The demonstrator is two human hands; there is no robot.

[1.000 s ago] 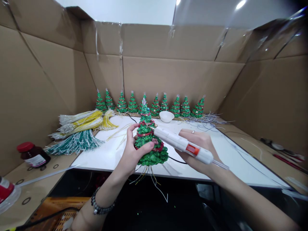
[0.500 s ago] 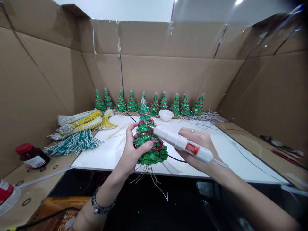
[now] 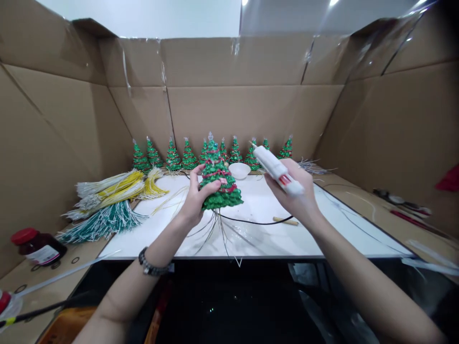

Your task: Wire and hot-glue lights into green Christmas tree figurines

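My left hand [image 3: 199,196] grips a small green Christmas tree ornament [image 3: 217,188] by its left side, thumb across the front. Red garland and small decorations wind round the tree, and thin wires trail from its base. In my right hand [image 3: 296,186] is a white glue gun [image 3: 274,167], tilted with its nozzle up and to the left. The nozzle is apart from the held tree, in front of the back row. A black cord [image 3: 251,222] runs across the white board between both hands.
Several finished-looking trees [image 3: 173,155] line the cardboard wall behind a white bowl [image 3: 239,170]. Bundles of yellow and white wires [image 3: 118,186] and green wires [image 3: 107,222] lie left, near a red-lidded jar [image 3: 38,246]. A yellowish stick [image 3: 285,221] lies on the white board [image 3: 304,241].
The glue gun has pulled off the tree, up and to the right. My left hand has raised the tree away from me over the board. The view has shifted slightly.
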